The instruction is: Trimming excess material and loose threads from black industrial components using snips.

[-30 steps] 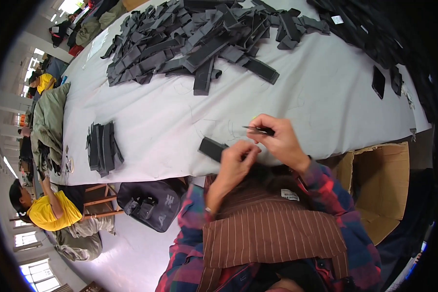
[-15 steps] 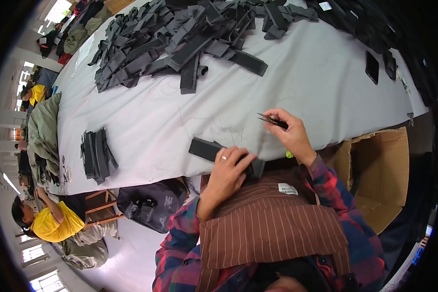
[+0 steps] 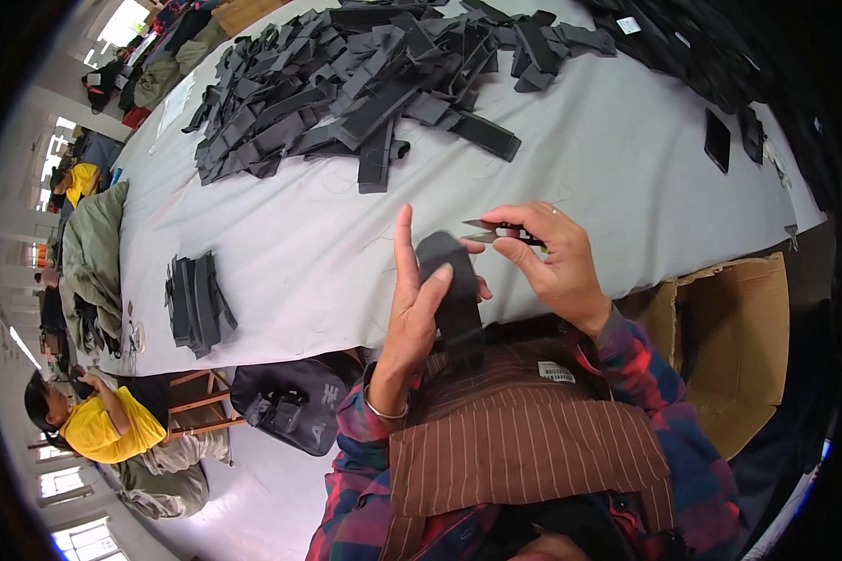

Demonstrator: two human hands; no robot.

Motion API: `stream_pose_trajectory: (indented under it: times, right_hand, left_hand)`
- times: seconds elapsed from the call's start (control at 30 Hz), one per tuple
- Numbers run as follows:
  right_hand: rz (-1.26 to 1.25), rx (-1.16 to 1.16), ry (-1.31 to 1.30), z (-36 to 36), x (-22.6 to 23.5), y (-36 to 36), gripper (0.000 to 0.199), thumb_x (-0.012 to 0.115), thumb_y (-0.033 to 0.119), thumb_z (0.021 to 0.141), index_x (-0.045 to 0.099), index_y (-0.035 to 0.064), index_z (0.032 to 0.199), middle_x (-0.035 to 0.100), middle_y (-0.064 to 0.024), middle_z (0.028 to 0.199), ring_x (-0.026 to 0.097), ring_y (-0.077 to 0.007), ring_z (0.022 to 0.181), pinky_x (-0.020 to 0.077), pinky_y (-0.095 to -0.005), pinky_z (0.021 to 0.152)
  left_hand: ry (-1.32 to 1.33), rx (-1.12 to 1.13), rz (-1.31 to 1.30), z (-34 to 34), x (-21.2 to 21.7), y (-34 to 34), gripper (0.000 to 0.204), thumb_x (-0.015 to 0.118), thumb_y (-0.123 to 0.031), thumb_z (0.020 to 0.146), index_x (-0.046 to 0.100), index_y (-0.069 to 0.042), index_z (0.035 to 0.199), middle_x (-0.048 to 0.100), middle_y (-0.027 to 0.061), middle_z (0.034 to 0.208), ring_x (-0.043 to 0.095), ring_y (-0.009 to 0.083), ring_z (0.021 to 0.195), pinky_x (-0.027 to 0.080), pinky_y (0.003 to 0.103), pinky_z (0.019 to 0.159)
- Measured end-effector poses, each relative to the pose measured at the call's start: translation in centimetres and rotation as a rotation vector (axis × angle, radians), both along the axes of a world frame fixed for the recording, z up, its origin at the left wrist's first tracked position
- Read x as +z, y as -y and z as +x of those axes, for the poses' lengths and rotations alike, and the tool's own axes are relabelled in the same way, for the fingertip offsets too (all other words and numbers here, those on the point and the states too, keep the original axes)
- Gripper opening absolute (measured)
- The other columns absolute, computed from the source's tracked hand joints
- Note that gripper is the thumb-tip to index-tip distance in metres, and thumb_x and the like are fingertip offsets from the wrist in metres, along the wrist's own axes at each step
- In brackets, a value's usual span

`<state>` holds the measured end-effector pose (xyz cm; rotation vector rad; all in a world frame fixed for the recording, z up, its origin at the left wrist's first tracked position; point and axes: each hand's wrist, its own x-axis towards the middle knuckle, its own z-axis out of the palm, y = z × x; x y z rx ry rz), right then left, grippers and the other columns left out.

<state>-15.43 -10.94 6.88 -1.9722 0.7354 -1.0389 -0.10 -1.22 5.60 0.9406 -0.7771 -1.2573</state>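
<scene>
Upright over the table's near edge is a dark grey fabric strip (image 3: 458,304), gripped by my left hand (image 3: 410,318) with the thumb across its face. The index finger points away from the strip. My right hand (image 3: 563,266) is closed around black-handled thread snips (image 3: 524,235). The blades stand apart, their tips close to the strip's upper right corner; whether they touch it or a thread, I cannot tell. Beyond my hands lies a large heap of similar dark strips (image 3: 313,107). A small neat bundle of strips (image 3: 196,304) rests to the left.
The table's pale cloth (image 3: 617,201) carries a dark phone (image 3: 717,140) at the far right. An opened cardboard box (image 3: 734,351) stands at the right edge. Below the table's left side are a dark bag (image 3: 295,393) and a wooden stool (image 3: 196,402). A person in yellow (image 3: 117,425) is nearby.
My left hand has lifted the strip off the table edge and turned it upright. The snips in my right hand have shifted left toward it, and their blades have spread.
</scene>
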Motion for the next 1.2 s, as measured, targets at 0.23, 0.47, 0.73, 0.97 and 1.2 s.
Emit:
stream_pose_trajectory:
  times: [0.23,0.47,0.73,0.97,1.2]
  right_hand:
    - [-0.248,-0.018,-0.178,-0.1,-1.7,0.3,0.017,0.068,0.01,0.078,0.068,0.014,0.094,0.063,-0.0005,0.078,0.056,-0.0206,0.07,0.0414,-0.0323,0.068]
    - [-0.384,-0.023,-0.171,0.2,-3.2,0.5,0.019,0.07,0.01,0.074,0.068,0.0155,0.093,0.058,-0.0002,0.071,0.054,-0.0218,0.07,0.0376,-0.0345,0.064]
    - [-0.402,-0.056,-0.272,-0.8,-3.7,1.0,0.018,0.07,0.011,0.075,0.068,0.0133,0.093,0.055,-0.0031,0.067,0.052,-0.0254,0.066,0.0352,-0.0363,0.062]
    - [-0.325,-0.026,-0.218,-1.1,-4.3,0.8,0.018,0.072,0.009,0.073,0.068,0.0128,0.091,0.06,-0.0045,0.072,0.055,-0.0265,0.072,0.0379,-0.0346,0.066]
    - [-0.368,-0.031,-0.224,-0.9,-4.2,1.0,0.019,0.073,0.01,0.072,0.068,0.0133,0.091,0.058,-0.003,0.07,0.052,-0.0249,0.068,0.0367,-0.0347,0.065]
  left_hand:
    - [-0.279,-0.007,0.008,-0.6,-2.8,0.1,0.052,0.042,-0.027,0.099,0.017,-0.008,0.141,0.056,0.019,0.107,0.062,0.0247,0.082,0.052,0.034,0.073]
    - [-0.322,0.029,0.075,-1.3,-4.8,-0.3,0.02,0.043,-0.016,0.098,0.037,-0.004,0.114,0.057,0.0211,0.105,0.064,0.0316,0.085,0.054,0.041,0.076]
    - [-0.343,0.038,0.089,-1.1,-4.9,-0.2,0.019,0.045,-0.016,0.099,0.041,0.0,0.109,0.061,0.0196,0.1,0.066,0.0281,0.084,0.056,0.037,0.075]
    - [-0.346,0.066,0.125,-1.1,-5.1,-0.2,0.019,0.046,-0.015,0.098,0.044,0.001,0.107,0.062,0.0195,0.099,0.066,0.0274,0.082,0.057,0.037,0.073]
    - [-0.345,0.031,0.156,-1.2,-4.9,-0.1,0.019,0.047,-0.015,0.098,0.044,0.001,0.108,0.062,0.0191,0.098,0.066,0.0268,0.082,0.057,0.037,0.075]
